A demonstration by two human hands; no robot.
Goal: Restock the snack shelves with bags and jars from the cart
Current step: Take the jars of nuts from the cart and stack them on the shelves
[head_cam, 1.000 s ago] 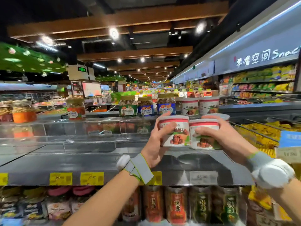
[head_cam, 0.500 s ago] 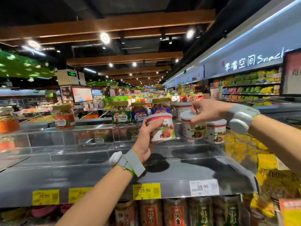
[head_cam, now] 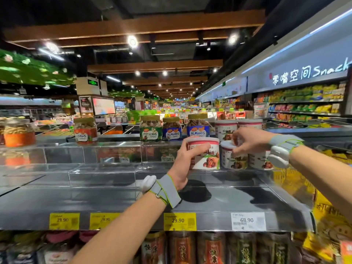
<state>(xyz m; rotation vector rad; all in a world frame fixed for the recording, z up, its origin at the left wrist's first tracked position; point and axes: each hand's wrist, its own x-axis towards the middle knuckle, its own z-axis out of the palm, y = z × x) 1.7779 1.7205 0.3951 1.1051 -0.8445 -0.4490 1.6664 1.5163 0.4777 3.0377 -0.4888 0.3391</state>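
Observation:
My left hand [head_cam: 185,159] grips a white tub with a red band and a nut picture [head_cam: 208,158], holding it at the back of the grey shelf [head_cam: 95,199]. Just to its right stands a second white tub [head_cam: 233,161], and my right hand [head_cam: 247,141] pinches the rim of its lid from above. A third tub [head_cam: 261,162] stands further right, partly behind my right wrist. Two more white tubs [head_cam: 225,128] stand on the raised step behind.
Jars labelled cashews [head_cam: 85,131], pistachios [head_cam: 150,128] and almonds [head_cam: 198,125] line the upper step. Price tags [head_cam: 180,221] run along the shelf's front edge. Tall jars [head_cam: 182,248] fill the shelf below. Yellow bags [head_cam: 331,216] hang at the right.
Both hands moved the tubs forward and down onto the back of the shelf. My right hand shifted from gripping its tub's side to pinching its lid from above.

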